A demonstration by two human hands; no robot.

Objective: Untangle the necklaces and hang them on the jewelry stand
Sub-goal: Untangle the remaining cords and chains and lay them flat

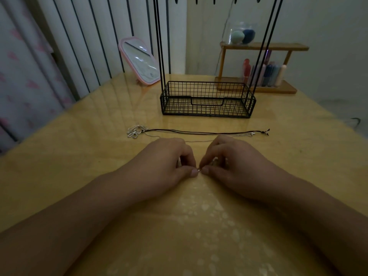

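My left hand (169,162) and my right hand (229,162) meet at the middle of the table, thumbs and forefingers pinching a small silver clasp (199,170) of a thin necklace between them. Just beyond my hands lie other necklaces (199,133), a dark cord and a thin silver chain stretched left to right, with silver pendants (136,131) bunched at their left end. The black wire jewelry stand (208,100) is behind them, a mesh basket base with tall rods rising out of view; its hooks show at the top edge.
A pink-framed mirror (139,60) leans at the back left. A wooden rack (258,76) with coloured tubes and a jar of sponges stands at the back right. The yellow table (79,156) has a curtain and striped wall on its left.
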